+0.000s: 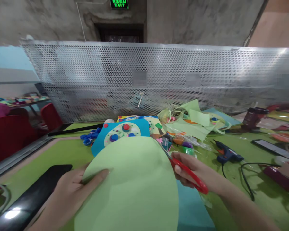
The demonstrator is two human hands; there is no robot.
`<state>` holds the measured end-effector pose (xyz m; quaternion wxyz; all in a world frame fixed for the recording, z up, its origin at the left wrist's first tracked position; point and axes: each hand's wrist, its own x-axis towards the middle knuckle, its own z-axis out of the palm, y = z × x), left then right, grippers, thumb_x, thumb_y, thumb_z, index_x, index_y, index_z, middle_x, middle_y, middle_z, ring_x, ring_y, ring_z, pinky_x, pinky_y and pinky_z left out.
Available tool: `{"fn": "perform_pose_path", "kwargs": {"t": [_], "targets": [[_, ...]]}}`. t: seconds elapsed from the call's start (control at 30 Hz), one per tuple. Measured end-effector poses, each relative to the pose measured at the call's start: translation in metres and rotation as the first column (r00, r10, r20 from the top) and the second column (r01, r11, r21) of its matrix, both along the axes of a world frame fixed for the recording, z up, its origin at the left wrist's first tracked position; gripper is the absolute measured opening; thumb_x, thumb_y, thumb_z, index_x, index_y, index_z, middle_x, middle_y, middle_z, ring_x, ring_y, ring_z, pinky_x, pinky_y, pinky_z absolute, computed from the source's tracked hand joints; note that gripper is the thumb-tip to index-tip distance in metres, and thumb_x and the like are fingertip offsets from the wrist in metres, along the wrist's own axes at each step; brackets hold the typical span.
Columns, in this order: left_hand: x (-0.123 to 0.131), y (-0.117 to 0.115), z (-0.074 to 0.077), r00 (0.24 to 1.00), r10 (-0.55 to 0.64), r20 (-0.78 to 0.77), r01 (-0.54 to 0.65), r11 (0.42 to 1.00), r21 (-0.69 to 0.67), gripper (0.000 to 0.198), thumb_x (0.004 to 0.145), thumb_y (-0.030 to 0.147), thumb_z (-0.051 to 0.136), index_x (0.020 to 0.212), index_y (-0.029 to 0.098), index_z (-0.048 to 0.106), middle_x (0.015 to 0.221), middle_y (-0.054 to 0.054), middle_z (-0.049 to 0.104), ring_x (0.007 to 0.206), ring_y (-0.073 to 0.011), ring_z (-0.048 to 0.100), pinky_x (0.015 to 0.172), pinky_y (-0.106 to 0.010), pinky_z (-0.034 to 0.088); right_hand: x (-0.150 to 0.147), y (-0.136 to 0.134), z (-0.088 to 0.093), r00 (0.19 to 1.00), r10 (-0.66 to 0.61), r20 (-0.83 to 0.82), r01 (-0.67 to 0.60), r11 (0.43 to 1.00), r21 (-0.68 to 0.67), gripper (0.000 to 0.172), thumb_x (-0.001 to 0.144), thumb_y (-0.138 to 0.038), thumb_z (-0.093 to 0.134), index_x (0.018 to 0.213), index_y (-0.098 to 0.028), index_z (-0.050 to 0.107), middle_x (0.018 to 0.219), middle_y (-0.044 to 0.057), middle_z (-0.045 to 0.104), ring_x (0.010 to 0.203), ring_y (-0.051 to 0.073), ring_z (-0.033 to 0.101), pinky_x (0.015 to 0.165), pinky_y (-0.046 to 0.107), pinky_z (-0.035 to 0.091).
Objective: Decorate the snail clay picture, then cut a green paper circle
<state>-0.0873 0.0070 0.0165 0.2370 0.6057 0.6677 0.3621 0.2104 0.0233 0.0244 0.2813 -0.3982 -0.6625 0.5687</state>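
My left hand (79,189) pinches the left edge of a large, rounded sheet of light green paper (135,189), thumb on top. In my right hand (191,168) is a pair of red-handled scissors (190,176), the blades at the paper's upper right edge and partly hidden behind it. Under the sheet, to the right, lies light blue paper (194,208). Just beyond it rests a blue card (144,126) bearing a pale oval with red and blue dots.
Pale green paper scraps (192,125) pile up at the back. On the right are a glue gun (227,152), a phone (272,147) and a dark cup (254,117). A long black object (36,195) lies at the left. A perforated metal screen (159,70) borders the table's far side.
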Motion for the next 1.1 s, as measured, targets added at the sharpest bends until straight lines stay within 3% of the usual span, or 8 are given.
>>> {"fn": "perform_pose_path", "kwargs": {"t": [0.23,0.47,0.7,1.1], "targets": [[-0.005,0.003,0.004,0.994,-0.080,0.074,0.089,0.987,-0.130,0.039,0.063,0.059,0.062,0.075,0.021,0.063,0.061,0.003,0.069,0.056,-0.0206,0.065,0.046,-0.021,0.050,0.004,0.000,0.000,0.996,-0.023,0.083,0.025,0.999,-0.026,0.041,0.081,-0.060,0.048,0.079,-0.020,0.038,0.061,-0.008,0.033,0.047,0.004,0.029,0.042,0.018,0.026],[-0.008,0.005,0.001,0.994,-0.102,0.042,0.106,0.989,-0.102,0.041,0.062,0.062,0.061,0.068,0.021,0.063,0.055,0.004,0.066,0.050,-0.0190,0.063,0.040,-0.020,0.047,0.005,-0.003,0.003,0.995,0.010,0.096,-0.014,0.999,0.047,0.041,0.083,-0.059,0.046,0.084,-0.019,0.041,0.062,-0.008,0.033,0.051,0.006,0.031,0.045,0.020,0.027],[-0.010,0.007,0.002,0.994,-0.109,-0.002,0.108,0.991,-0.080,0.039,0.061,0.061,0.061,0.068,0.023,0.064,0.054,0.003,0.066,0.048,-0.0190,0.062,0.039,-0.022,0.047,0.006,-0.003,0.004,0.982,-0.017,0.187,0.013,1.000,0.019,0.038,0.083,-0.056,0.048,0.079,-0.019,0.039,0.062,-0.008,0.034,0.048,0.005,0.031,0.043,0.019,0.027],[-0.010,0.005,0.004,0.992,-0.126,0.024,0.128,0.975,-0.180,0.041,0.062,0.062,0.060,0.070,0.021,0.063,0.057,0.001,0.068,0.051,-0.0218,0.065,0.042,-0.024,0.050,0.005,-0.002,0.006,0.974,0.014,0.228,-0.031,0.997,0.069,0.031,0.085,-0.050,0.047,0.079,-0.020,0.040,0.064,-0.006,0.031,0.052,0.009,0.027,0.045,0.022,0.024]]}}
